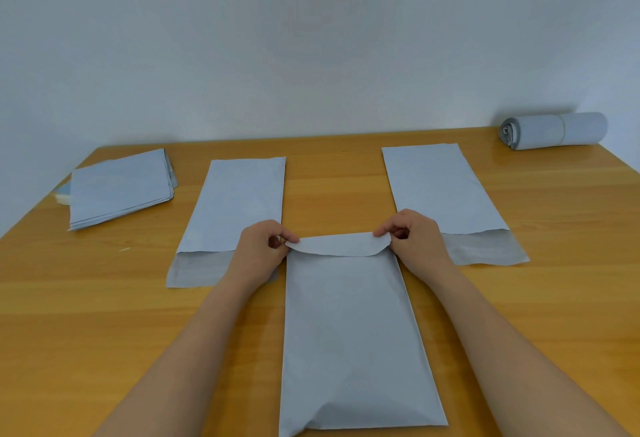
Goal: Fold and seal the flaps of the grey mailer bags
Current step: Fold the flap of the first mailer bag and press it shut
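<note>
A grey mailer bag (pixel 349 332) lies lengthwise on the wooden table in front of me, its flap (pixel 337 244) at the far end curled over toward me. My left hand (pixel 261 248) pinches the flap's left corner. My right hand (pixel 414 237) pinches its right corner. Two more grey mailer bags lie flat beyond, one at the left (pixel 239 201) and one at the right (pixel 440 187), each with its darker flap open and pointing toward me.
A stack of flat grey mailers (pixel 119 187) sits at the far left of the table (pixel 554 263). A rolled bundle of grey mailers (pixel 554 130) lies at the far right corner against the pale wall.
</note>
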`<action>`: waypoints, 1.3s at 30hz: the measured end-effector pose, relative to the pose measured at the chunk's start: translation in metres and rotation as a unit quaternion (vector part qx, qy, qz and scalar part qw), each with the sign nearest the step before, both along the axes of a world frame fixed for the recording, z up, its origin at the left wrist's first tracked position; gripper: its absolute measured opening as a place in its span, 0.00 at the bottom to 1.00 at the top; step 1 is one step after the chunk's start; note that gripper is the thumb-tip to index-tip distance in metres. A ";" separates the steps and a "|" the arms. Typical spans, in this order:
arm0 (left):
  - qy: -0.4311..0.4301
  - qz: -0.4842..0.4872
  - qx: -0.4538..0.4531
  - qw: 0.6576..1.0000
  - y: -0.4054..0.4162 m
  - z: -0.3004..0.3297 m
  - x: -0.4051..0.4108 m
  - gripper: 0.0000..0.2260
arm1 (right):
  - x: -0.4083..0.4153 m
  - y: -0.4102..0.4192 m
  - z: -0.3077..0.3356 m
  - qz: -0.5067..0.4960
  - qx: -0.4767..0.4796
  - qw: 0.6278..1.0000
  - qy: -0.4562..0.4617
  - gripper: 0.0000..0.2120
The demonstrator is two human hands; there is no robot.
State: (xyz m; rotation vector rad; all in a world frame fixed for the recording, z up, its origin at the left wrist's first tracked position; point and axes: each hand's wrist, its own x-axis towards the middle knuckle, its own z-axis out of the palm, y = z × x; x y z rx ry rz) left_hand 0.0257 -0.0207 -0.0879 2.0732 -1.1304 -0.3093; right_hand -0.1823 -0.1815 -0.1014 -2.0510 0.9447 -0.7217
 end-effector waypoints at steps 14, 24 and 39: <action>-0.004 -0.036 -0.001 0.999 0.007 -0.004 0.006 0.13 | 0.001 0.000 -0.002 -0.019 -0.019 1.000 0.004 0.15; 0.055 -0.014 0.038 0.998 0.000 0.008 -0.003 0.08 | 0.000 -0.001 0.003 -0.007 -0.002 1.000 0.028 0.14; -0.045 0.018 0.070 0.996 -0.005 0.001 -0.017 0.13 | -0.004 -0.008 0.021 -0.110 0.092 0.983 0.113 0.28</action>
